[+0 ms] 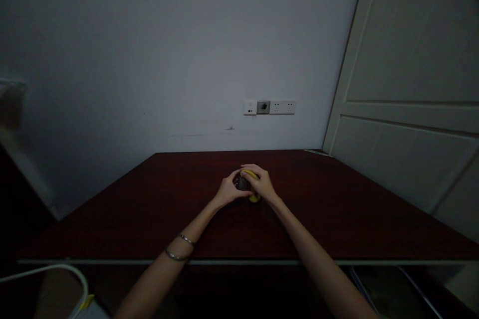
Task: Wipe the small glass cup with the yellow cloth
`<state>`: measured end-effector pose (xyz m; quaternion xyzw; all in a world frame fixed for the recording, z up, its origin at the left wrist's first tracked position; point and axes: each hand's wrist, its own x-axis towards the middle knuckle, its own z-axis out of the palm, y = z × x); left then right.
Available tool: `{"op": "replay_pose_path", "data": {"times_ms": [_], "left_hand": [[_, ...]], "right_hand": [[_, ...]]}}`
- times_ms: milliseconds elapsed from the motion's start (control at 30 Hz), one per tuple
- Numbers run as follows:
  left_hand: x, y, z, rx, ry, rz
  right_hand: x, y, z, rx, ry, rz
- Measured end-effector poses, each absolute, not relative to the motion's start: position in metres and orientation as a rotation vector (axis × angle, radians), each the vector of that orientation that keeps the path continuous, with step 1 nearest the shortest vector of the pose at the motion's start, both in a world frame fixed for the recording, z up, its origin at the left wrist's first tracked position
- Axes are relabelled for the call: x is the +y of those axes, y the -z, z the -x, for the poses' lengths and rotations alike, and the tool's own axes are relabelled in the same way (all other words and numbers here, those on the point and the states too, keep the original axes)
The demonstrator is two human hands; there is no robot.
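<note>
While the grip of the left hand (227, 191) is half curled around a dark, shiny object (242, 184), a yellow piece (250, 173) beside it is clasped by the right hand (264, 186). Both are held at the middle of the worktop (149, 209).

Dim, greyish room light
The far wall (187, 50) shows palest; the tabletop (130, 224) sinks into gloom, and the left edge blurs.

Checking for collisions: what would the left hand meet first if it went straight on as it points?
The left hand would probably meet the dark object it cups, then the right hand beyond; depth is unclear.
</note>
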<state>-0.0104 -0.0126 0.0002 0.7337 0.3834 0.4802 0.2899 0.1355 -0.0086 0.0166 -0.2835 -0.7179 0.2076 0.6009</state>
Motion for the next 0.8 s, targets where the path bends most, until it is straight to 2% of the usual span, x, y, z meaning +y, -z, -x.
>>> {"op": "replay_pose_path", "data": {"times_ms": [167,500,800], "left_hand": [[-0.012,0.002,0.011,1.071,-1.295,-2.023],[-0.011,0.005,0.012,1.065,-1.243,-2.098],[-0.005,0.013,0.008,1.140,-1.203,-2.051]], "right_hand": [[-0.016,-0.019,-0.133,-1.847,-0.313,0.647],[0.006,-0.009,-0.129,-1.509,-0.479,0.882],[-0.014,-0.016,-0.138,-1.947,-0.244,0.705]]}}
